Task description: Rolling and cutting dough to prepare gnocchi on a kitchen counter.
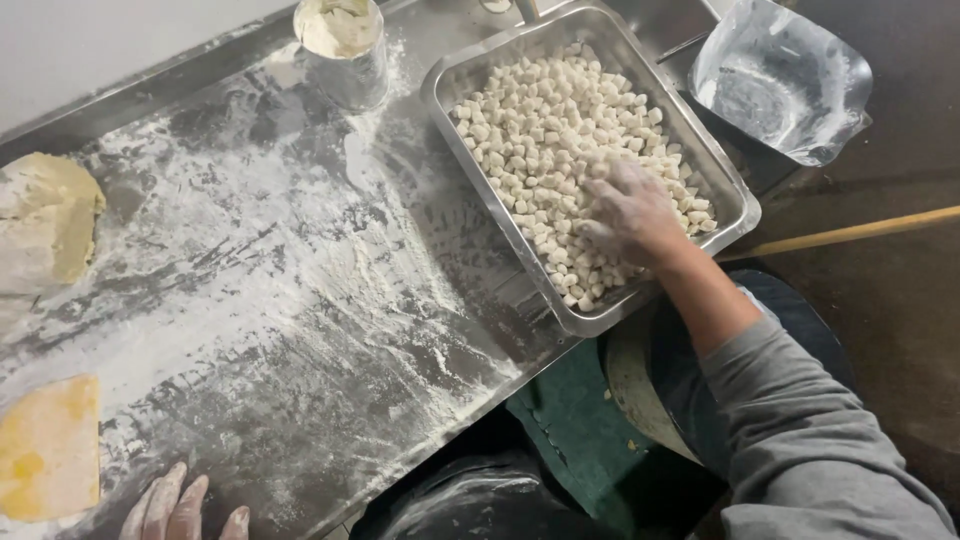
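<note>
Right hand (632, 212), floured, lies palm-down with fingers spread on the small dough pieces (545, 130) heaped in a steel tray (455, 85) at the bench's (300, 300) far right corner; whether it grips any cannot be told. Left hand (178, 510) rests flat and released at the near edge, just beside a yellow dough slab (48, 450). Flour covers the bench.
</note>
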